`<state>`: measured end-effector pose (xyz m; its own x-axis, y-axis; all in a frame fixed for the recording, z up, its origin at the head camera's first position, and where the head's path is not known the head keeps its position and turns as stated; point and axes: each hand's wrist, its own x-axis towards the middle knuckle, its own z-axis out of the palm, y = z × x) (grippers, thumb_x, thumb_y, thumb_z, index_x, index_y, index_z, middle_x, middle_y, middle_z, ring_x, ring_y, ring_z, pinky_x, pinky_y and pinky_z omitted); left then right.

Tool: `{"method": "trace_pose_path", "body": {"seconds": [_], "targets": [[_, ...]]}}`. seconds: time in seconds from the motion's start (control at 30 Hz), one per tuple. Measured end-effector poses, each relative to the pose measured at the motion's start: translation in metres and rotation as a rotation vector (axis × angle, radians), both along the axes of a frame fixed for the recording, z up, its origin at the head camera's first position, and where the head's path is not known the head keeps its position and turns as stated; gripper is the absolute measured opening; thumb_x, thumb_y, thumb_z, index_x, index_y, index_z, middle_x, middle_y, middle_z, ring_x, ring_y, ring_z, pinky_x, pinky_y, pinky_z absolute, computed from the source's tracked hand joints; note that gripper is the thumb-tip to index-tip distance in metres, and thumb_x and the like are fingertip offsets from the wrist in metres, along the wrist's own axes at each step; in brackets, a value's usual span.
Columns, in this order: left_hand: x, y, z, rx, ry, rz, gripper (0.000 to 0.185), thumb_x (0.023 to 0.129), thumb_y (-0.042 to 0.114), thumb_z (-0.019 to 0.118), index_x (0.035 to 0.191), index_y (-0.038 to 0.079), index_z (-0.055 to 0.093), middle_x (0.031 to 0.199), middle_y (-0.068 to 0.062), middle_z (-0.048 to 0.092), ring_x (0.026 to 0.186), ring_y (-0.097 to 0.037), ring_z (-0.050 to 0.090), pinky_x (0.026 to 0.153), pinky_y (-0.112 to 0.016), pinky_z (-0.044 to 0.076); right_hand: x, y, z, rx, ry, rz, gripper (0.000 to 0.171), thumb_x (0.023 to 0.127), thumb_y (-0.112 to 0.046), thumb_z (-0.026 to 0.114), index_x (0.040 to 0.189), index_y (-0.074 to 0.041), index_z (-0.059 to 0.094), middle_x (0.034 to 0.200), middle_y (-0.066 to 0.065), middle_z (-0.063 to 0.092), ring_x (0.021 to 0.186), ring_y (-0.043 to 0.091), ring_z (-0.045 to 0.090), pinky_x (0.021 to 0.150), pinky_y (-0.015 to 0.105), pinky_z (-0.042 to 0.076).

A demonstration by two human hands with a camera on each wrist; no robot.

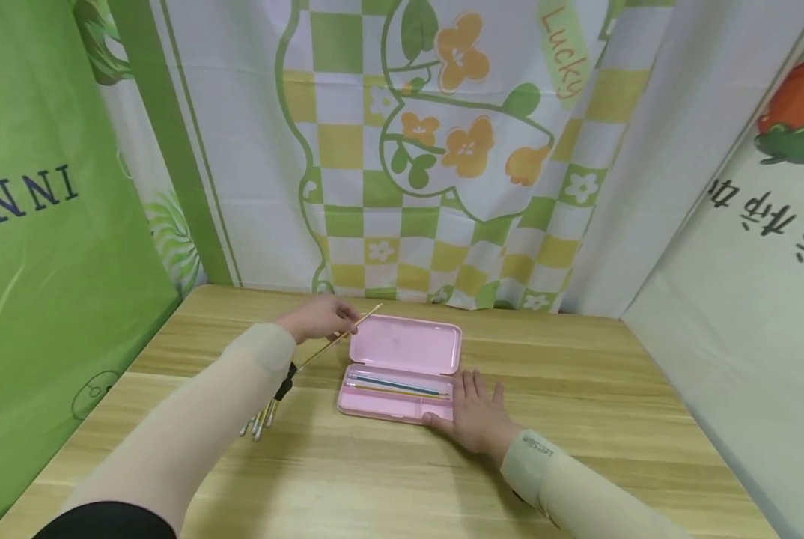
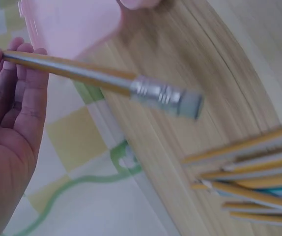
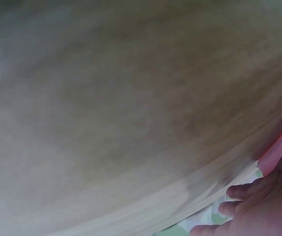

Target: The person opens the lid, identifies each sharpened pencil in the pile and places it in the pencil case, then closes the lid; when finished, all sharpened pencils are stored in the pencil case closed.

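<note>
At the far left of the pink pencil case (image 1: pixel 402 370), the left hand (image 1: pixel 321 317) hovered above the table (image 1: pixel 577 464) — fingers curled, pinching a yellow pencil (image 1: pixel 340 338) partway along its shaft. And look at that axis: the pencil ran from about eight o'clock up to two o'clock, its tip pointing toward the open lid (image 1: pixel 406 343), its eraser end trailing back over the forearm. The left wrist view caught it close, the pencil (image 2: pixel 82 73) held at the fingertips (image 2: pixel 18 51), silver ferrule and eraser sticking out free.

So the case lay at roughly four o'clock from that hand, just beside it, its long axis running nine to three. Inside the tray, a few thin pencils (image 1: pixel 402 387) lay lengthwise. The left hand was the nearer one to the lid; the right hand (image 1: pixel 476 415) sat at the case's near right corner, fingers straight and spread flat, touching the tray's edge. The right wrist view was mostly blur, only fingers and a sliver of pink showing.

Down at seven o'clock from the left hand, partly under the sleeve, a loose bunch of pencils (image 1: pixel 262 421) rested on the table, well apart from the case.
</note>
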<state>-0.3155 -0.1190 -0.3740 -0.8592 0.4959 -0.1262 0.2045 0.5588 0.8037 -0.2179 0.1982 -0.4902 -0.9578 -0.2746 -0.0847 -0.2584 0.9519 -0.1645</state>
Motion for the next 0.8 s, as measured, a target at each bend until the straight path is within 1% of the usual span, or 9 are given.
{"method": "trace_pose_path", "body": {"seconds": [0.07,0.17,0.3,0.4,0.5,0.6,0.7,0.77,0.8], "targets": [[0.001,0.009,0.001,-0.025,-0.010,-0.029,0.031,0.097,0.002,0.063,0.124,-0.014,0.063,0.103,-0.020,0.070,0.090,-0.030,0.066,0.081,-0.040,0.059,0.001,0.000,-0.002,0.008,0.009,0.008,0.115,0.092,-0.083,0.039,0.159,0.009,0.020,0.162,0.033,0.023,0.151,0.050,0.018,0.115,0.076,0.006],[0.000,0.022,0.000,-0.075,-0.009,-0.080,0.030,0.098,0.002,0.061,0.124,-0.011,0.065,0.103,-0.018,0.071,0.087,-0.025,0.065,0.081,-0.039,0.057,0.002,-0.001,-0.004,0.007,0.013,0.012,0.114,0.093,-0.082,0.040,0.158,0.009,0.021,0.161,0.034,0.024,0.150,0.050,0.019,0.114,0.077,0.007],[-0.001,0.042,-0.006,-0.165,0.057,-0.140,0.026,0.098,0.003,0.061,0.121,-0.006,0.069,0.105,-0.012,0.072,0.088,-0.018,0.066,0.081,-0.032,0.057,0.003,0.001,-0.004,0.000,0.022,0.005,0.112,0.093,-0.080,0.042,0.159,0.009,0.022,0.161,0.034,0.025,0.150,0.050,0.019,0.114,0.077,0.007],[-0.001,0.058,-0.011,-0.204,0.086,-0.171,0.023,0.098,0.001,0.060,0.118,-0.004,0.070,0.101,-0.010,0.072,0.087,-0.017,0.067,0.078,-0.030,0.057,0.003,0.002,-0.004,-0.009,0.032,0.006,0.111,0.094,-0.079,0.043,0.158,0.008,0.022,0.161,0.034,0.025,0.150,0.051,0.019,0.114,0.077,0.008],[0.001,0.072,-0.014,-0.235,0.088,-0.191,0.022,0.097,0.000,0.061,0.116,-0.002,0.072,0.095,-0.008,0.072,0.083,-0.017,0.067,0.075,-0.029,0.057,0.002,0.002,-0.002,-0.015,0.038,0.010,0.111,0.094,-0.079,0.044,0.158,0.009,0.023,0.161,0.034,0.026,0.150,0.051,0.020,0.114,0.077,0.009],[0.004,0.084,-0.015,-0.251,0.086,-0.214,0.021,0.098,0.002,0.062,0.116,0.001,0.072,0.094,-0.007,0.073,0.082,-0.015,0.067,0.072,-0.029,0.057,0.002,0.003,-0.001,-0.009,0.040,0.011,0.111,0.093,-0.079,0.043,0.158,0.009,0.023,0.161,0.034,0.026,0.150,0.050,0.019,0.114,0.077,0.009],[0.006,0.093,-0.016,-0.260,0.093,-0.247,0.022,0.098,0.001,0.062,0.118,-0.001,0.072,0.098,-0.008,0.073,0.084,-0.016,0.068,0.074,-0.028,0.057,0.002,0.003,-0.001,-0.010,0.043,0.009,0.112,0.093,-0.080,0.043,0.158,0.009,0.024,0.161,0.033,0.026,0.150,0.050,0.019,0.114,0.077,0.009],[0.003,0.097,-0.021,-0.275,0.123,-0.277,0.022,0.095,-0.001,0.063,0.115,-0.002,0.073,0.098,-0.008,0.073,0.083,-0.016,0.068,0.077,-0.028,0.057,0.002,0.003,-0.002,-0.007,0.040,0.008,0.112,0.093,-0.081,0.042,0.158,0.009,0.023,0.161,0.033,0.026,0.150,0.050,0.019,0.114,0.077,0.009],[0.001,0.098,-0.025,-0.291,0.147,-0.292,0.022,0.094,-0.002,0.063,0.113,-0.001,0.074,0.099,-0.008,0.074,0.087,-0.017,0.069,0.080,-0.029,0.058,0.002,0.002,-0.001,-0.010,0.038,0.007,0.112,0.093,-0.081,0.042,0.158,0.009,0.023,0.161,0.033,0.026,0.150,0.050,0.019,0.114,0.077,0.009]]}}
